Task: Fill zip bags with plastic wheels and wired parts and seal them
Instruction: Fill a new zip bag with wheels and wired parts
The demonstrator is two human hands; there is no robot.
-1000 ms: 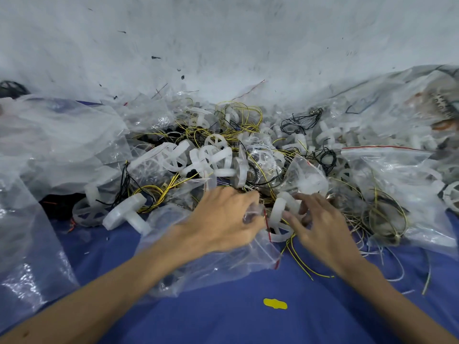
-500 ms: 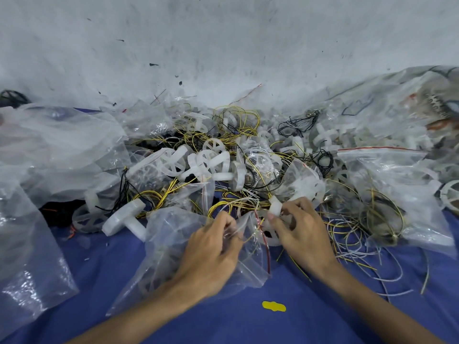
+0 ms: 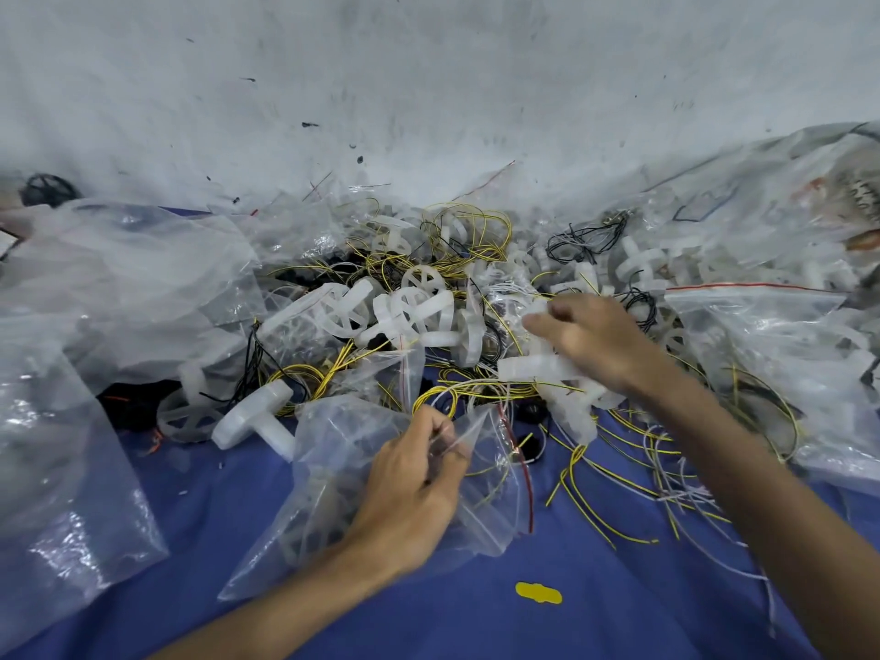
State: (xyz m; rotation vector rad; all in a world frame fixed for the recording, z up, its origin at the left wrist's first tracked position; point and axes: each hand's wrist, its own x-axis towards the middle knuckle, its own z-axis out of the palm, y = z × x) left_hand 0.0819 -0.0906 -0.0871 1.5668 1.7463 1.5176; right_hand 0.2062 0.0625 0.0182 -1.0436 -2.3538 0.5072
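Observation:
My left hand (image 3: 414, 483) pinches the mouth of a clear zip bag (image 3: 328, 478) with a red seal strip, lying on the blue cloth. White plastic wheels show dimly inside it. My right hand (image 3: 590, 340) reaches over the pile of white wheels (image 3: 409, 312) tangled with yellow, black and white wires (image 3: 471, 245). Its fingers are curled over a clear bag (image 3: 512, 302) in the pile; whether they grip it I cannot tell. A white wheel (image 3: 538, 369) with yellow wires lies just under its wrist.
A T-shaped white wheel (image 3: 257, 416) lies left of the bag. Large clear plastic bags (image 3: 119, 288) heap at the left, filled zip bags (image 3: 771, 335) at the right. Loose wires (image 3: 633, 473) trail over the blue cloth (image 3: 595, 626). A yellow scrap (image 3: 538, 592) lies near me. A white wall stands behind.
My right hand has left the bag's mouth and moved up and to the right into the pile. My left hand keeps its hold on the bag's opening.

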